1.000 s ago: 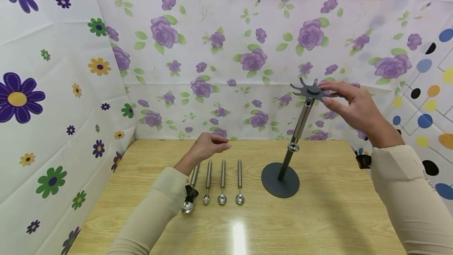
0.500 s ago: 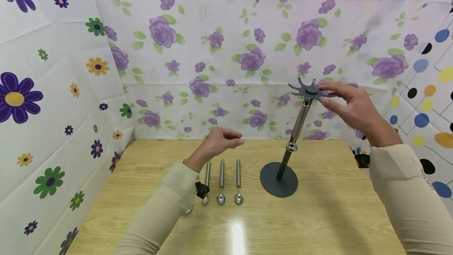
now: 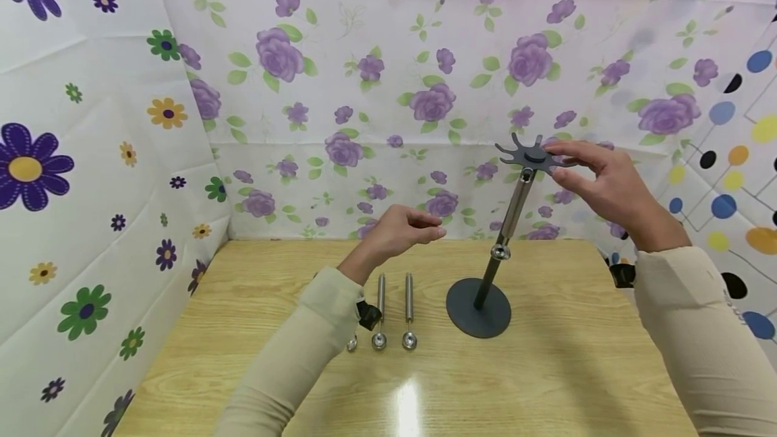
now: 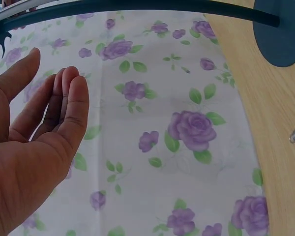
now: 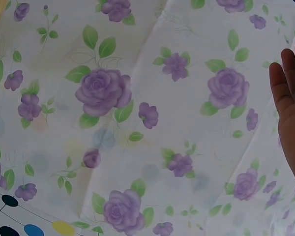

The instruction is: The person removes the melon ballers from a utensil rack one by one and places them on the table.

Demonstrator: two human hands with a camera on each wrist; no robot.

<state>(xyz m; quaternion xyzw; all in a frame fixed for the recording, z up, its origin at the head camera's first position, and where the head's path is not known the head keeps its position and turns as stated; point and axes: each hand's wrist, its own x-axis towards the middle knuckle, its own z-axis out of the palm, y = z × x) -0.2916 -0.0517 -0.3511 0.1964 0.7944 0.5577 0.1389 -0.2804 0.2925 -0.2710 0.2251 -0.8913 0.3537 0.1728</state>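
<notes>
A dark metal utensil stand [image 3: 478, 309] with a crown of curved hooks [image 3: 518, 152] on top stands right of centre. From one hook hangs a steel-handled utensil with a small round head [image 3: 512, 211]. My right hand [image 3: 613, 184] holds the crown at its right side, thumb and fingers at the hooks. Empty, my left hand [image 3: 397, 235] is raised over the back of the table, its fingers loosely bent, left of the stand. In the left wrist view the left palm [image 4: 39, 132] shows nothing in it. The right wrist view catches only part of the right hand [image 5: 292, 103].
Two steel utensils with round heads, one nearer the stand [image 3: 409, 309] and one beside it [image 3: 380, 302], lie on the wooden table [image 3: 485, 390]. A third's head [image 3: 352, 342] peeks out by the left sleeve, which hides more. Flowered cloth [image 3: 364, 86] hangs behind.
My left hand has moved right and slightly up toward the stand, its sleeve now covering the leftmost utensils. My right hand stays at the crown, and the hanging utensil has not moved.
</notes>
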